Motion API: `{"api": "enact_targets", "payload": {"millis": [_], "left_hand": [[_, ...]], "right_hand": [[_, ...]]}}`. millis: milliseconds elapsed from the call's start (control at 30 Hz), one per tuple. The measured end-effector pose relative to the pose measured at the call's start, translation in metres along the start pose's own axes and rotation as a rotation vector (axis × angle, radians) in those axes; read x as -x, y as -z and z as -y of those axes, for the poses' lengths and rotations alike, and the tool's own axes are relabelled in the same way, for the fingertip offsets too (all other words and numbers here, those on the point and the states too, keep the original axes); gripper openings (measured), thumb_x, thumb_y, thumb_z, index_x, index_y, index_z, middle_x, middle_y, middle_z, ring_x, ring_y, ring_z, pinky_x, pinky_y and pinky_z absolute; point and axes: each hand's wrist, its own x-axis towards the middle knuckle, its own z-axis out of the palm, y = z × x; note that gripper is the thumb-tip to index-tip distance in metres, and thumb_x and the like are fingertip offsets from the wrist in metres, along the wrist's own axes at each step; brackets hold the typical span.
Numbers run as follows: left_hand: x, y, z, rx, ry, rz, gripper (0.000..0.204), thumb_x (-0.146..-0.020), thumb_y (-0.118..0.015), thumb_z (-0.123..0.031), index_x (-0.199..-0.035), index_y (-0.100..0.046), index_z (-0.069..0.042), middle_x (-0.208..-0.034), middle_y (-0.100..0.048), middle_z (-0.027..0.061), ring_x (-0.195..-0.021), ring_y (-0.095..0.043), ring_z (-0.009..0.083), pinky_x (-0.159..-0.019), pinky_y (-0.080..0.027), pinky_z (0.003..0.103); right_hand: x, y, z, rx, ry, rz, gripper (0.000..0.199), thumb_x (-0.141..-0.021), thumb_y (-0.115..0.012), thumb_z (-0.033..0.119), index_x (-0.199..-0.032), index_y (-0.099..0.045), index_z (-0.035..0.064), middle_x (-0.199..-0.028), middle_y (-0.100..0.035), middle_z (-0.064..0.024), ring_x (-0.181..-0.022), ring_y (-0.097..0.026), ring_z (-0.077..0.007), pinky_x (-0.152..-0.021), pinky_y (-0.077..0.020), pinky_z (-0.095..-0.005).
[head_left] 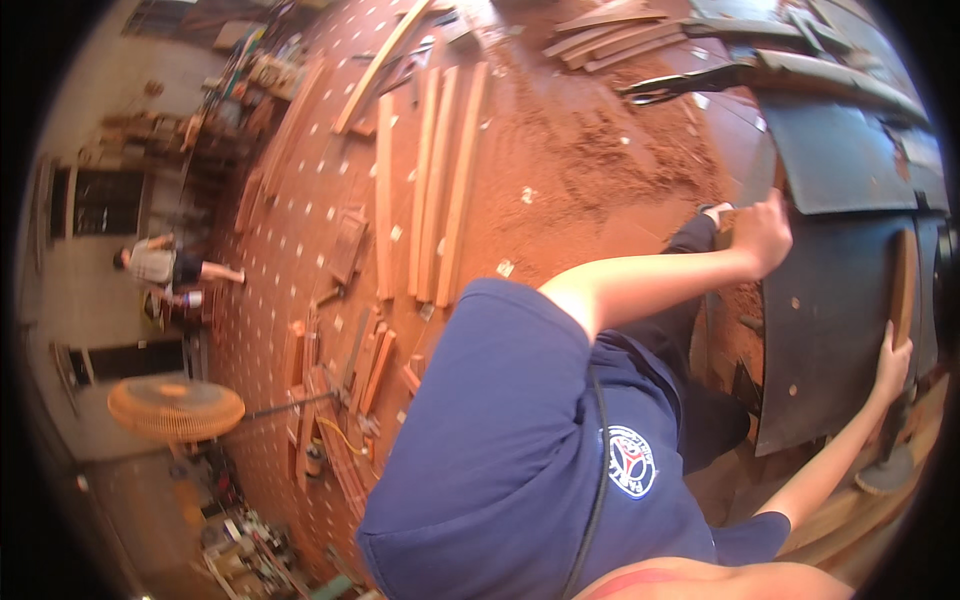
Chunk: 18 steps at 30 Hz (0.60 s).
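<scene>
My left hand [765,238] is closed at the near edge of a dark metal machine table [830,320]. A narrow brownish piece shows just past its fingers, but what it grips I cannot make out. Farther right, my right hand [892,365] is wrapped round the lower end of a wooden strip [903,285], which lies along the right side of the metal surface. A second dark metal plate [838,150] adjoins the table above. My left arm is stretched across in front of my body; the right forearm reaches up from below.
Reddish sawdust [630,150] is heaped on the tiled floor. Long wooden strips [430,190] lie there, and more boards [615,35] are stacked near the machine's metal rails [830,75]. An orange fan [175,410] stands at left. Another person [155,262] is far off by the wall.
</scene>
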Motion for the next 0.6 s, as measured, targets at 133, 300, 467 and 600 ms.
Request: {"api": "enact_targets", "payload": {"millis": [133,300,467,600], "left_hand": [[-0.001,-0.008,0.007,-0.032,-0.038,-0.088,0.019,-0.103,-0.047,-0.015,-0.101,-0.056,0.001,-0.077,-0.069,0.0299,-0.076,-0.07,0.05,-0.072,-0.054,0.059],[-0.003,-0.011,0.013,-0.002,-0.041,-0.117,0.019,-0.105,-0.047,-0.015,-0.099,-0.055,0.001,-0.073,-0.068,0.0286,-0.074,-0.069,0.0497,-0.07,-0.053,0.059],[0.0,-0.011,0.012,0.024,-0.012,-0.101,0.02,-0.105,-0.046,-0.015,-0.1,-0.054,0.002,-0.074,-0.067,0.0289,-0.073,-0.068,0.0502,-0.068,-0.052,0.059],[0.003,-0.008,0.009,0.038,0.0,-0.087,0.019,-0.106,-0.046,-0.016,-0.103,-0.052,0.001,-0.075,-0.067,0.0294,-0.073,-0.067,0.0503,-0.068,-0.052,0.059]], "right_hand": [[-0.013,-0.011,0.005,0.027,-0.012,0.057,0.093,-0.092,-0.048,0.082,-0.139,-0.059,0.0026,-0.137,-0.066,-0.0231,-0.129,-0.061,-0.0421,-0.108,-0.0468,-0.0506],[0.086,0.007,0.052,0.05,-0.058,0.008,0.086,-0.095,-0.052,0.076,-0.136,-0.059,0.0007,-0.134,-0.067,-0.023,-0.124,-0.062,-0.0437,-0.102,-0.0493,-0.053],[0.212,0.047,0.085,0.041,-0.014,-0.011,0.077,-0.097,-0.056,0.07,-0.135,-0.06,0.0027,-0.131,-0.067,-0.0206,-0.121,-0.064,-0.0408,-0.098,-0.0518,-0.0527],[0.211,0.06,0.081,-0.061,0.055,0.107,0.074,-0.099,-0.057,0.067,-0.136,-0.056,0.0034,-0.13,-0.067,-0.0208,-0.12,-0.063,-0.0417,-0.096,-0.0512,-0.053]]}}
